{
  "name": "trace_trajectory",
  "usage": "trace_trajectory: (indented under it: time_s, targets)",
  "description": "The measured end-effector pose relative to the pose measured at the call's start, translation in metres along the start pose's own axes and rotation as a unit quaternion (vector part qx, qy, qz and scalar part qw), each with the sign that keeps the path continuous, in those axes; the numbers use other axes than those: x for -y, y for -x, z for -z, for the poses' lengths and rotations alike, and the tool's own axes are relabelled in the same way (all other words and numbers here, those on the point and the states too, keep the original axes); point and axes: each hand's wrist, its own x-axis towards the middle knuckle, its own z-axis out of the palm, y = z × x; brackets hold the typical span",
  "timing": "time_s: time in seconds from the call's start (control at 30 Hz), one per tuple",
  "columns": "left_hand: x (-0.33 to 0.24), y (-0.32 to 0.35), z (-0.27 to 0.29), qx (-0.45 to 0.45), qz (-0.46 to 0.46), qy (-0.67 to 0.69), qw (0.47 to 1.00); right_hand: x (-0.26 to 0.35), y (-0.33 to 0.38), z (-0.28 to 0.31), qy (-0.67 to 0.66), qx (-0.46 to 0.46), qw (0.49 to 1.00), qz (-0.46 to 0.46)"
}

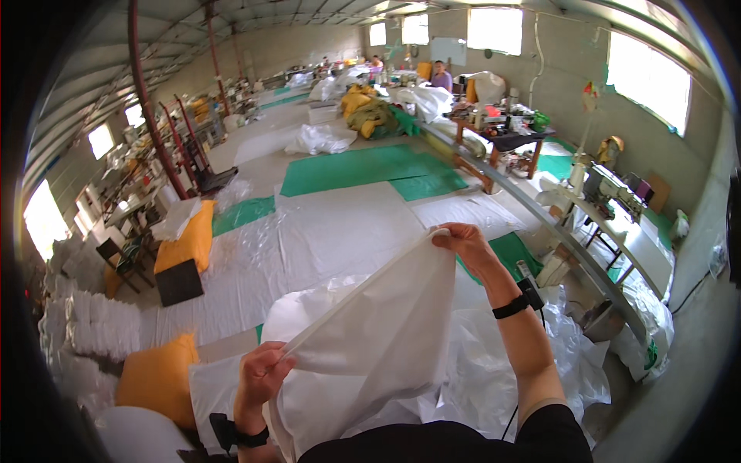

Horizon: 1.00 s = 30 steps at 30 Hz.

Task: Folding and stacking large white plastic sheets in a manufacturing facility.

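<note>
I hold a large white woven fabric sheet (378, 339) stretched by its top edge between both hands. My left hand (262, 378) pinches the near lower corner of that edge. My right hand (463, 241) is raised farther out and grips the other end, so the edge runs diagonally up to the right. The sheet hangs down in front of my body. Both wrists carry black bands.
White and green sheets (363, 166) cover the floor ahead. Yellow bundles (158, 378) and white stacks (85, 324) lie on the left. Crumpled clear plastic (571, 363) lies at the right, beside a sewing machine table (617, 208). People sit at the far end (441, 77).
</note>
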Motion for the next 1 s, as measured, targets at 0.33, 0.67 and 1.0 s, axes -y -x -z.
trace_trajectory:
  time_s: [0.33, 0.67, 1.0]
  targets:
    - [0.033, -0.005, 0.022, 0.118, 0.063, 0.002, 0.991, 0.023, 0.041, -0.002, 0.303, 0.099, 0.946, 0.065]
    - [0.14, -0.011, 0.067, -0.01, 0.15, 0.084, 0.985, -0.042, 0.022, 0.059, 0.527, 0.007, 0.836, 0.155]
    - [0.172, 0.074, 0.332, -0.589, 0.001, 0.088, 0.804, 0.023, 0.058, 0.127, 0.196, -0.228, 0.954, -0.019]
